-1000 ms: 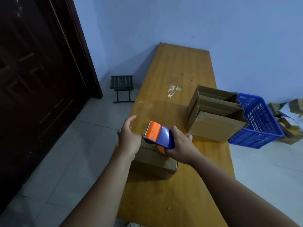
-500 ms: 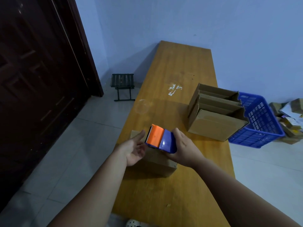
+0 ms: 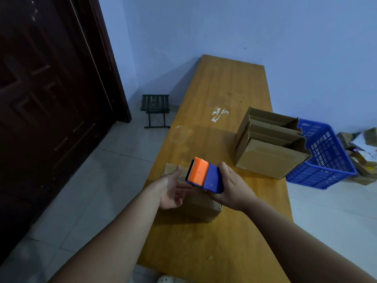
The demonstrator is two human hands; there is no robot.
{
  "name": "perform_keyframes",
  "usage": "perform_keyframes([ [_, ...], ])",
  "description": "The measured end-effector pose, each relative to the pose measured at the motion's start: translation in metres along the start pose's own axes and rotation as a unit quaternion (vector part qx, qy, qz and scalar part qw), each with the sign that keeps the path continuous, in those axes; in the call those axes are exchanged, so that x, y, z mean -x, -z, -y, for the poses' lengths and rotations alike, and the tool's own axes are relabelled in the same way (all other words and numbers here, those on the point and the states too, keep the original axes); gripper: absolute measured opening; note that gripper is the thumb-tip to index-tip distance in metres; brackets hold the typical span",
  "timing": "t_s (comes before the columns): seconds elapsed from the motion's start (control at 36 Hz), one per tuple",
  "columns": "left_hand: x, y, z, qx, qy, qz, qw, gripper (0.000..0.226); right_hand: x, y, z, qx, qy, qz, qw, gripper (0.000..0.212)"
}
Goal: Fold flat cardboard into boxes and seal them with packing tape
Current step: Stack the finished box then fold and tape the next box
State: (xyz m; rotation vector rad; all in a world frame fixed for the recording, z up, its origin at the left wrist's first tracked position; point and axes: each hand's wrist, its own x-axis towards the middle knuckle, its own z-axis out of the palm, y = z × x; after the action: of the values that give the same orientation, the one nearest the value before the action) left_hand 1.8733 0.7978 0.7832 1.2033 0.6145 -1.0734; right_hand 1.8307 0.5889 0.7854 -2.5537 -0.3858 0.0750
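Now: sealing step, as I judge it. Lower centre of frame, the right hand (image 3: 231,187) is wrapped around the blue body of an orange-and-blue plastic tape dispenser (image 3: 204,176), toothed edge pointing left. The dispenser is held just above a small closed brown cardboard box (image 3: 202,211). The box sits at the table's left edge, mostly hidden under both hands.

The left hand (image 3: 171,189) is palm up and holds nothing, its fingers relaxed and reaching toward the dispenser's underside. Whether they touch tape, cannot tell; no tape strip is visible.

Next move likely calls for catching the tape's free end, sticking it to the box and drawing the dispenser along the flap seam. The box may slide unless steadied.

Surface: long orange-brown wooden table (image 3: 226,88), running from lower centre to upper centre. It carries:
- a whitish scrap of tape (image 3: 219,115), mid-table;
- a group of open-topped brown cardboard boxes (image 3: 269,158), centre right.

A blue plastic lattice basket (image 3: 326,160) stands just beyond them.

Room:
- dark wooden door (image 3: 51,99), left;
- small dark folding stool (image 3: 155,109) on a pale tiled floor;
- blue walls;
- a heap of cardboard and paper (image 3: 363,148) at the right edge.
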Motion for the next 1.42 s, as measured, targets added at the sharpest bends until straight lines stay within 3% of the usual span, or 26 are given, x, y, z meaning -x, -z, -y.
perform_keyframes([
  [0.19,-0.009,0.006,0.004,0.153,-0.039,0.036,0.987,0.081,-0.001,0.001,0.0,0.0,0.005,0.007,1.0,0.054],
  [0.28,-0.008,0.013,0.002,0.172,-0.074,0.039,0.982,0.074,-0.001,0.001,0.0,-0.002,0.006,0.008,1.0,0.054],
  [0.44,0.001,0.012,-0.005,0.11,-0.129,0.022,0.985,0.039,-0.002,0.002,-0.001,-0.003,0.003,0.007,1.0,0.053],
  [0.58,0.008,0.009,-0.012,0.084,-0.129,0.028,0.988,0.059,-0.004,0.002,0.001,0.0,0.005,0.009,1.0,0.054],
  [0.72,0.013,0.002,-0.016,0.059,-0.147,0.033,0.987,0.043,-0.004,0.003,0.003,0.001,0.005,0.013,1.0,0.055],
  [0.89,0.021,0.004,-0.017,0.064,-0.178,0.059,0.98,0.047,-0.003,0.004,0.004,-0.004,-0.006,0.013,1.0,0.054],
  [1.06,0.027,0.002,-0.019,0.04,-0.2,-0.017,0.979,0.008,-0.004,0.004,0.004,0.0,-0.016,0.018,1.0,0.056],
  [1.22,0.03,-0.001,-0.023,-0.016,-0.234,-0.058,0.97,0.021,-0.003,0.003,0.004,0.003,-0.02,0.019,1.0,0.057],
  [1.42,0.028,-0.004,-0.021,0.0,-0.234,-0.07,0.97,0.018,-0.003,0.002,0.006,0.021,-0.011,0.008,1.0,0.057],
])
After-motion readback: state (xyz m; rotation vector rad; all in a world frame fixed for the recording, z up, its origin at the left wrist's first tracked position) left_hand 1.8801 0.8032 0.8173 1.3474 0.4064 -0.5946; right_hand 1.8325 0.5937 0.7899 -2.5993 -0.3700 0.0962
